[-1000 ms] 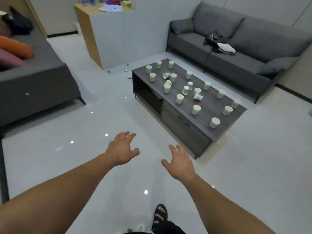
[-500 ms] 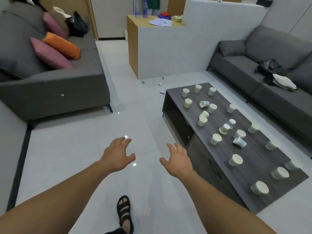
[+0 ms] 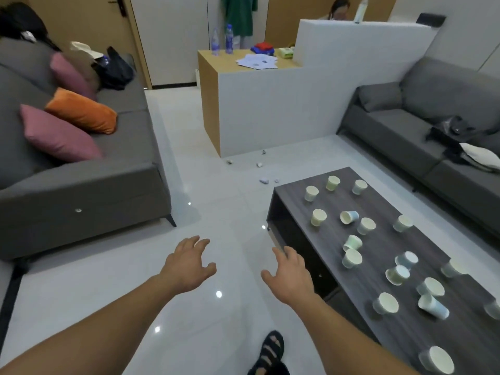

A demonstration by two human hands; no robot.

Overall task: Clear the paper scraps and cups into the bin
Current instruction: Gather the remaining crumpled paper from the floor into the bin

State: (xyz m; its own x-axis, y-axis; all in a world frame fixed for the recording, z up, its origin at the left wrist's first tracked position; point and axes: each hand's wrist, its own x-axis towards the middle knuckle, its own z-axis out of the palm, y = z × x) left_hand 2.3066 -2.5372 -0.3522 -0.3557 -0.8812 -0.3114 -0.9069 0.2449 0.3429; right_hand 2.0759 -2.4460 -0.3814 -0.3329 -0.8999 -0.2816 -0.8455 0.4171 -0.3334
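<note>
Ahead, left hand (image 3: 189, 266) over floor (image 3: 216, 212), right hand (image 3: 290, 277) beside table (image 3: 384, 201) edge

Cups (image 3: 318, 217) are pale green, cream and light blue on a dark grey woodgrain counter (image 3: 384, 204). Charcoal sofas (image 3: 130, 136), pink cushions (image 3: 58, 133), one orange cushion (image 3: 81, 110), glossy white floor (image 3: 216, 201), black sandal (image 3: 270, 350).

Even indoor light, motion-blurred edges
</note>
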